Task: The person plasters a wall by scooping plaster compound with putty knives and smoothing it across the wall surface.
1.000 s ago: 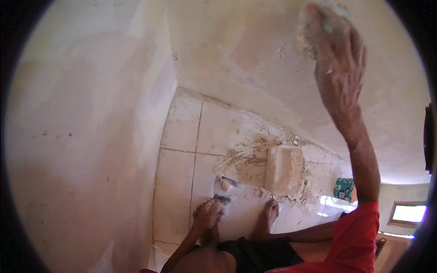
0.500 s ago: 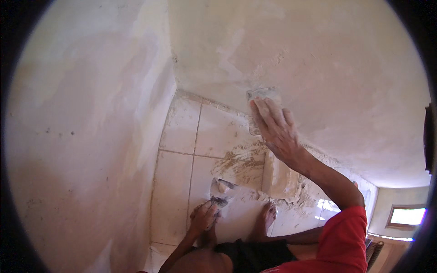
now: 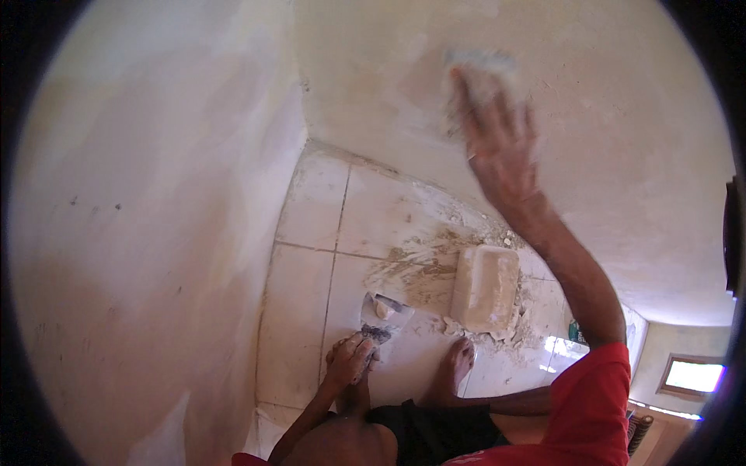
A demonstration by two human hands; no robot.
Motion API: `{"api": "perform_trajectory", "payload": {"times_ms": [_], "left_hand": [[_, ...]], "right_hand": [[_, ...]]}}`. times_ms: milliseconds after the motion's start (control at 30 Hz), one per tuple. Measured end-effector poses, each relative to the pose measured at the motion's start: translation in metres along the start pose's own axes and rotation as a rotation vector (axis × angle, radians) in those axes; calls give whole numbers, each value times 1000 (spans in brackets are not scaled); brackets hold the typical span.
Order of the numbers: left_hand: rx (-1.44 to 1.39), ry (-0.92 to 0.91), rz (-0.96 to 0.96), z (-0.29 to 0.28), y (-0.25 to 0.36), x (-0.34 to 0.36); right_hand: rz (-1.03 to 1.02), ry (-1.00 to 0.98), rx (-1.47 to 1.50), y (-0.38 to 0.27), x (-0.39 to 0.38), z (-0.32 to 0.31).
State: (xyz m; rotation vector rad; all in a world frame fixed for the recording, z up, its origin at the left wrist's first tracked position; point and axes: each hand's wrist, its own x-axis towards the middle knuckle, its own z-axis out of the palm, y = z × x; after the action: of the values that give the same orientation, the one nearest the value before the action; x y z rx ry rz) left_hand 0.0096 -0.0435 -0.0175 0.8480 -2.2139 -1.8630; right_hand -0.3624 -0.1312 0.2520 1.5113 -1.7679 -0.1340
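My right hand (image 3: pixel 503 147) is raised against the far wall (image 3: pixel 622 116), smeared by motion. Under its fingers is a flat, pale-coated putty spreader (image 3: pixel 486 58), pressed flat to the plaster. Low down near my foot, my left hand (image 3: pixel 351 357) is closed round the handle of a putty knife (image 3: pixel 401 314). A small lump of whitish putty (image 3: pixel 382 310) sits on that knife's broad blade, which is held above the floor tiles. Damp, darker patches mark the wall around the spreader.
A cream rectangular tub (image 3: pixel 464 289) stands on the smeared tiled floor (image 3: pixel 303 287), with putty crumbs around it. My bare foot (image 3: pixel 458 361) is beside it. A second wall (image 3: pixel 140 256) rises at the left. A green container (image 3: pixel 576 332) and a bright window (image 3: pixel 694 374) are at the right.
My right hand has moved up the wall with the spreader, away from the floor edge, and slightly right. The tub shows more fully. My left hand with the putty knife stays almost in place.
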Motion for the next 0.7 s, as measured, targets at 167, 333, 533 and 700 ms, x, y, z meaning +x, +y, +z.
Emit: {"api": "perform_trajectory", "payload": {"times_ms": [167,333,533,700], "left_hand": [[-218,-167,-244,-14,4,-1],[-464,129,-90,-52,75,34],[-632,118,-156,-78,122,72],[-475,193,-155,-84,123,78]], "right_hand": [[-291,-453,-38,-59,-58,26],[306,-489,1076,-48,-56,-27],[1350,-401,1773,-65,-110,-36],[1648,-476,1856,-120,-113,-56]]}}
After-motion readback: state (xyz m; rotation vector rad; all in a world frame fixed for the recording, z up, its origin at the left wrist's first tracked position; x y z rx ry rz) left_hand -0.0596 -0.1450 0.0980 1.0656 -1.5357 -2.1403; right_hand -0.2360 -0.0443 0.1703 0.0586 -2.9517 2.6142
